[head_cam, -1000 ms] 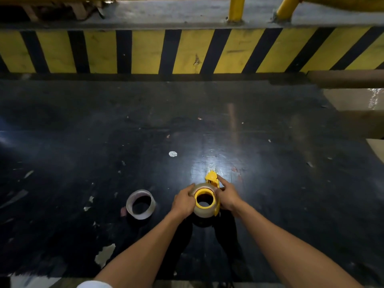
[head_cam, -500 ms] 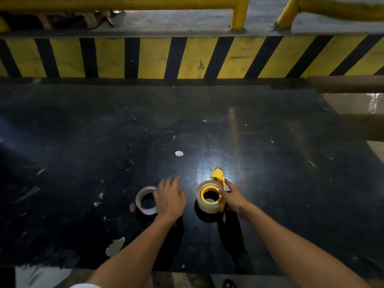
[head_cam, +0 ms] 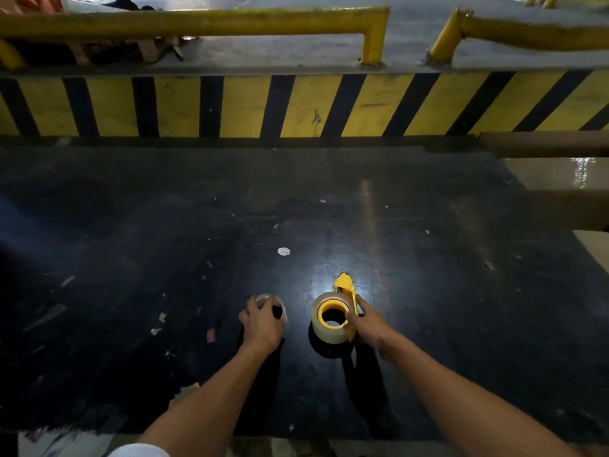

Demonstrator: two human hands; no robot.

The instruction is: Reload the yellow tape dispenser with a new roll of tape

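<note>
Scraps of torn paper [head_cam: 157, 324] lie scattered on the left of the dark, glossy counter [head_cam: 131, 225]. Toward seven o'clock of the counter's middle, the left hand [head_cam: 262, 323] lies over a spent tape roll [head_cam: 273, 306] – a pale ring with a dark hollow – and its fingers [head_cam: 252, 305] curl over the ring's rim, clamped on it. A small white disc [head_cam: 283, 251] lies at twelve o'clock of that hand, well apart from it. Just beside, at three o'clock of the spent roll, sits the yellow tape dispenser [head_cam: 344, 286], carrying a full roll of clear tape [head_cam: 318, 328] around its yellow hub, the hub's opening facing up. The dispenser's pointed yellow end juts toward twelve o'clock. The right hand [head_cam: 370, 324] grips the dispenser from the four o'clock side – thumb at the hub's rim, fingers closed on the yellow frame. A yellow-and-black striped barrier [head_cam: 296, 107] runs along the far edge, with yellow railings [head_cam: 197, 21] above it.
</note>
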